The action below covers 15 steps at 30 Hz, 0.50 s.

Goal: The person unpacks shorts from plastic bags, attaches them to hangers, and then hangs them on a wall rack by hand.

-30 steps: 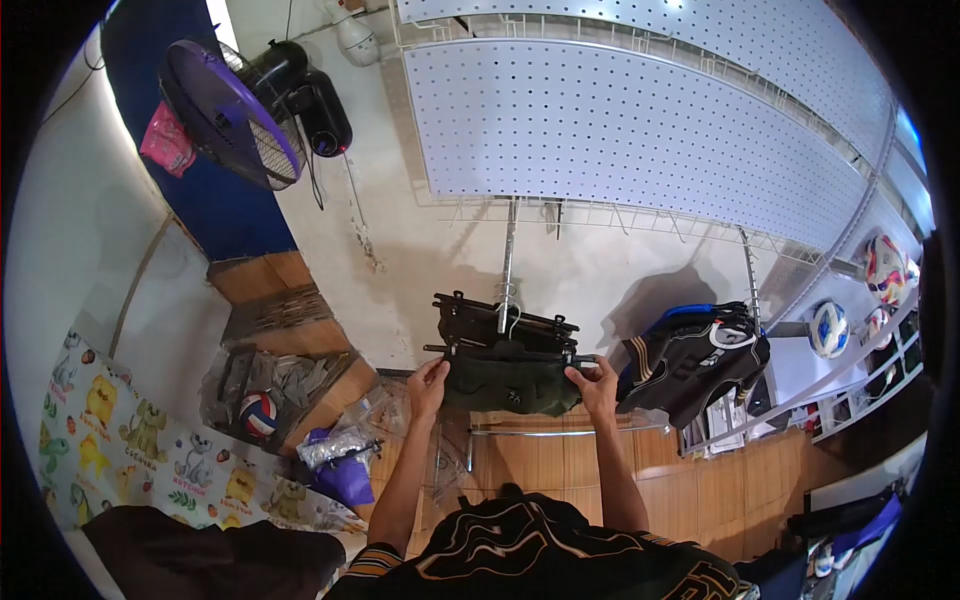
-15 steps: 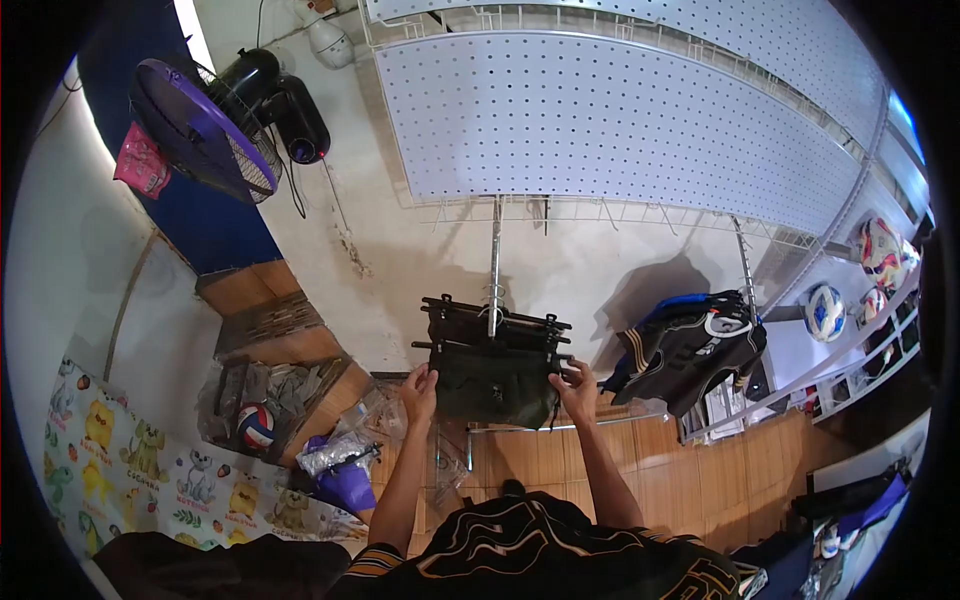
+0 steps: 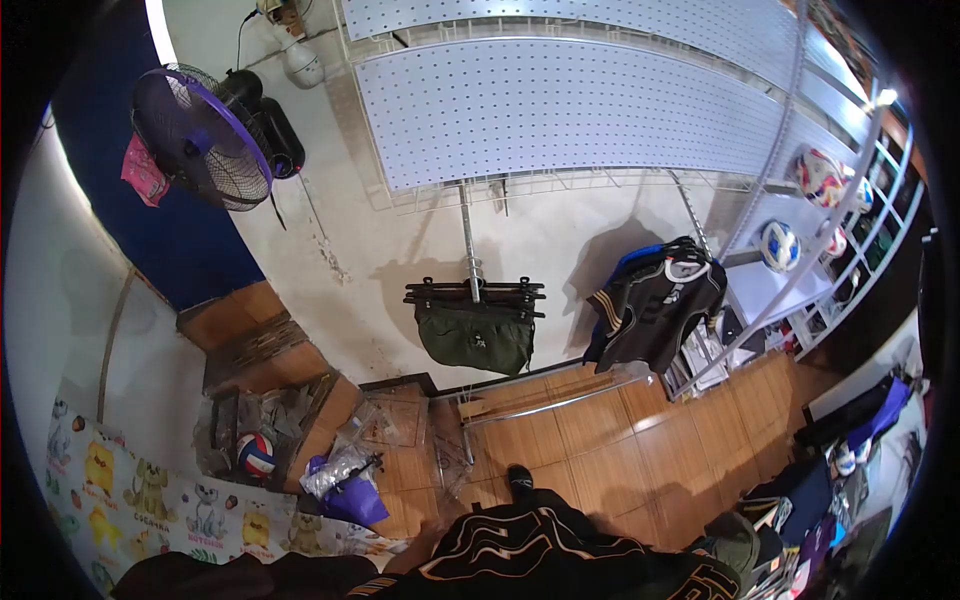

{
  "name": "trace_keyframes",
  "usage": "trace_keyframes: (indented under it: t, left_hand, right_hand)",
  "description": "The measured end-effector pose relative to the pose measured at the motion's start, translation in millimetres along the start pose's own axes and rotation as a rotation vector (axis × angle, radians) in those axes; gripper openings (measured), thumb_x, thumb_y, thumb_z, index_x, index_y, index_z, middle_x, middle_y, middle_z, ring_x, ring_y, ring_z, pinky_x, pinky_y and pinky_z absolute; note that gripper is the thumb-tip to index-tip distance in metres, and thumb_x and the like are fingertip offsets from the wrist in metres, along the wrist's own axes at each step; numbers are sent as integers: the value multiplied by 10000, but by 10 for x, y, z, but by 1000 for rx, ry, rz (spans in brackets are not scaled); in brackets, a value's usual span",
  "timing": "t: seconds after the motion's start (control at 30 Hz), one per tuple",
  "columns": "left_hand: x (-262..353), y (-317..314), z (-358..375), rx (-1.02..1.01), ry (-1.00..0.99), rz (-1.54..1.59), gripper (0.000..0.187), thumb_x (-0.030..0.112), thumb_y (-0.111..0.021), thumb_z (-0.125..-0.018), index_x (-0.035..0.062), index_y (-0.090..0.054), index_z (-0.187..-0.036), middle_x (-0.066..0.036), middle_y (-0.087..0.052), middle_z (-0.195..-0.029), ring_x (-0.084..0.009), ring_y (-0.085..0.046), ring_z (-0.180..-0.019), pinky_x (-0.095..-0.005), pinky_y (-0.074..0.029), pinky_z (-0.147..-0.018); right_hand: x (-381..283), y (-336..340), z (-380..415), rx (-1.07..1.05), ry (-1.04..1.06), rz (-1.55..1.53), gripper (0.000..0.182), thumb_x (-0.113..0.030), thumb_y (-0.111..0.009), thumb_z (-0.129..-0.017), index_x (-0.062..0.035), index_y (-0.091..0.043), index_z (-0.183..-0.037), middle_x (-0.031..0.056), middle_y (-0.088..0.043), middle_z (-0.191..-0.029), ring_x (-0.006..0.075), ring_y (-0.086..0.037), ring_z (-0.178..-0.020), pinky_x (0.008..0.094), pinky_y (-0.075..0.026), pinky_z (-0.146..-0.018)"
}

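The dark green cloth garment with a small pale emblem (image 3: 475, 342) is seen just below the centre, towards 6 o'clock. It is hung from black clip hangers (image 3: 427, 289), which are carried on a straight metal display rod (image 3: 467, 235) running from the wall panel at 12 o'clock. The garment is held up without any hand on it, its lower edge hanging free above the brown tiled floor (image 3: 605, 475), so its hanging can be judged complete.

The left hand (image 3: 425, 540) is shown only as a blurred patch of skin near 6 o'clock, beside the black shirt with gold lines (image 3: 540, 545); whether it is spread, pressed together or pinching something cannot be told. The right hand is not shown, so its state cannot be told either.

At 3 o'clock, black jerseys with gold trim (image 3: 650, 330) are already hung on a neighbouring rod. Towards 4 o'clock, a mixed heap of clothes (image 3: 800, 490) is seen off any rod; whether any of it is left to be hung cannot be told. Slight straightening of the green garment might be all that is left at the central rod.
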State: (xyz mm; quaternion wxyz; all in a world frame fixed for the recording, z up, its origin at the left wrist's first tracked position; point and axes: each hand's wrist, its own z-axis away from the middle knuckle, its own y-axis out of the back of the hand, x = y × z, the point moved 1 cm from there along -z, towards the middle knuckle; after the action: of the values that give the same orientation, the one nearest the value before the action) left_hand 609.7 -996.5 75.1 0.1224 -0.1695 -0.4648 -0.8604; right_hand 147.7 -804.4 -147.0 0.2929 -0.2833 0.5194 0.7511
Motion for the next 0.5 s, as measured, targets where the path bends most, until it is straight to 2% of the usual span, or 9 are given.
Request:
trace_keyframes:
  t: [0.03,0.07,0.17,0.33,0.43,0.47,0.5]
  left_hand:
    - [-41,24,-2,-3,30,49,469,346,-609,-893,-17,-583,-1190,-79,-701,-956,-231,-670,-824,-381,-513,-718]
    - [-89,22,-15,-7,61,99,467,343,-609,-894,-15,-581,-1192,-81,-700,-955,-230,-670,-827,-380,-513,-720]
    - [-221,-23,4,-29,158,248,461,336,-609,-897,-11,-577,-1199,-85,-696,-952,-228,-670,-836,-379,-514,-724]
    - [-870,-912,840,-104,360,472,451,323,-608,-903,-4,-570,-1211,-91,-690,-948,-226,-669,-851,-376,-516,-731]
    - [-939,-1076,998,-152,473,602,445,315,-608,-906,0,-566,-1218,-95,-686,-945,-224,-669,-859,-374,-517,-735]
    - [-914,-1097,1018,-172,503,638,444,312,-608,-907,2,-564,-1221,-97,-685,-944,-224,-669,-862,-374,-517,-737]
    - [-895,-1125,1012,-195,531,667,442,310,-608,-908,3,-563,-1223,-98,-684,-943,-223,-669,-865,-373,-518,-738]
  right_hand:
    - [-849,452,329,-507,-263,710,116,-169,-573,-927,-71,-614,-882,93,-688,-955,256,-681,-869,401,-519,-693]
    - [-921,432,423,-493,-274,703,116,-169,-573,-927,-71,-614,-882,93,-688,-955,256,-681,-869,401,-519,-693]
    - [-1194,254,719,-322,-312,726,120,-171,-570,-930,-68,-608,-883,104,-686,-953,263,-682,-867,403,-520,-682]
    - [-1547,-362,1581,-79,-395,743,128,-174,-565,-935,-62,-599,-884,122,-684,-949,276,-685,-863,406,-521,-662]
    - [-1472,-719,2083,78,-459,768,133,-176,-562,-938,-58,-593,-885,132,-682,-947,283,-686,-861,408,-522,-651]
    - [-776,-1350,2227,136,-489,773,134,-176,-561,-940,-57,-591,-885,136,-682,-947,285,-687,-860,409,-522,-647]
    - [-1044,-1040,2201,284,-657,273,237,-264,-530,-969,-40,-582,-910,183,-654,-871,308,-673,-778,398,-524,-595]
